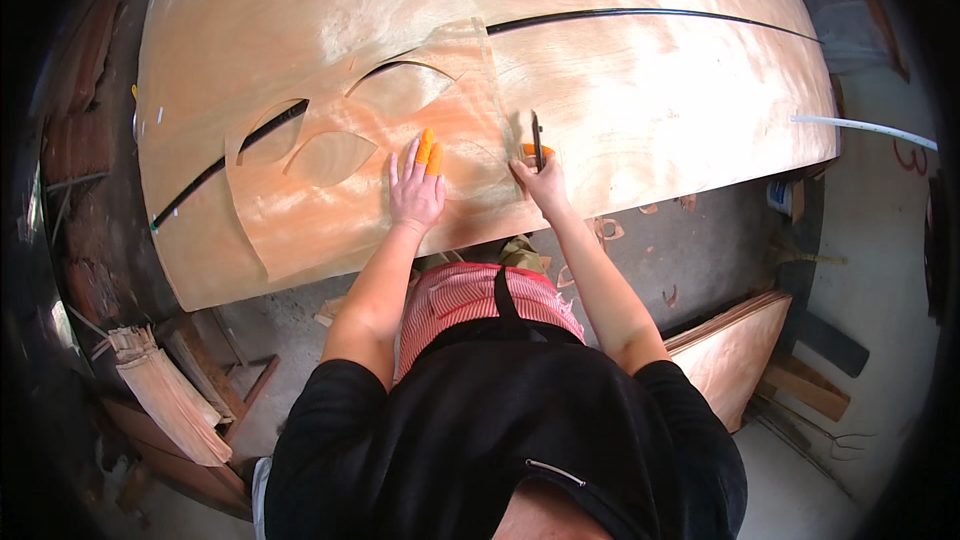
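Observation:
My left hand (417, 190) lies flat with fingers spread on a thin wood veneer sheet (280, 230). Orange covers sit on two of its fingers. My right hand (541, 180), by the sheet's right edge, is closed around a slim black pen-like tool (537, 140) standing nearly upright; whether it is a pen or a knife, I cannot tell. An orange cover shows on one of its fingers. Leaf-shaped cutouts (332, 158) open in the sheet left of my left hand. A long thin black strip (640, 11) passes beneath the sheet and shows through the upper cutouts.
Everything rests on a large, pale wooden tabletop (700, 120). A white strip (865, 128) juts past its right edge. On the floor are curled wood scraps (606, 230), a stack of veneer sheets (735, 355) at right and a veneer bundle (175, 400) at left.

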The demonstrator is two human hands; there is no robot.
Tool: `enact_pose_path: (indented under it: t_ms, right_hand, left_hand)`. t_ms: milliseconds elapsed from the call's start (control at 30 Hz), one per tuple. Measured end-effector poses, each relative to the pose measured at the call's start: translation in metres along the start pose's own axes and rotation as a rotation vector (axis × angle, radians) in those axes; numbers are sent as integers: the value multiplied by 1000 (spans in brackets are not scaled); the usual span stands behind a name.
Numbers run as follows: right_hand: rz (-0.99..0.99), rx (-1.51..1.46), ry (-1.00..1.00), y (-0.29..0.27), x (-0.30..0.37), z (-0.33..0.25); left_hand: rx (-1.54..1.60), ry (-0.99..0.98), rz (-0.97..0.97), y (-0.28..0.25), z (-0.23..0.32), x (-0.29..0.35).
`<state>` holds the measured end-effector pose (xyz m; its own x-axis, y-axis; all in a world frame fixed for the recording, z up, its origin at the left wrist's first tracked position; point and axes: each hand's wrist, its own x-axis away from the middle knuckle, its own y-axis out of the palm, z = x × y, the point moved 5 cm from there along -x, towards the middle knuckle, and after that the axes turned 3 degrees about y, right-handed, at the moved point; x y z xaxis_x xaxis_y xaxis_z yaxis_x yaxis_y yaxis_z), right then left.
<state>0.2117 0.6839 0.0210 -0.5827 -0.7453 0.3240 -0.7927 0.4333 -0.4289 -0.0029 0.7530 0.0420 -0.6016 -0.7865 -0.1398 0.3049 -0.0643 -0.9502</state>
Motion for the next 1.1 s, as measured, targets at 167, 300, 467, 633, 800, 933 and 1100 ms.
enact_pose_path:
  t_ms: [167, 300, 467, 633, 800, 933, 1100]
  right_hand:
    - [-132, 143, 89, 4, -14, -7]
    - [-32, 108, -62, 0, -15, -18]
    - [-42, -31, 125, 6, -8, -18]
    - [-288, -630, 336, 15, 7, -33]
    - [-379, -1283, 667, 59, 29, 5]
    - [-385, -1050, 537, 68, 35, -5]
    - [-343, -904, 432, 67, 30, 2]
  left_hand:
    - [-14, -14, -6, 0, 0, 2]
    - [20, -13, 17, -4, 0, 1]
    - [48, -3, 45, -3, 0, 2]
    - [38, -6, 46, -1, -4, 4]
    - [67, -7, 55, -3, -2, 3]
    - [244, 13, 108, -6, -12, 5]
    - [415, 87, 84, -42, -49, 36]
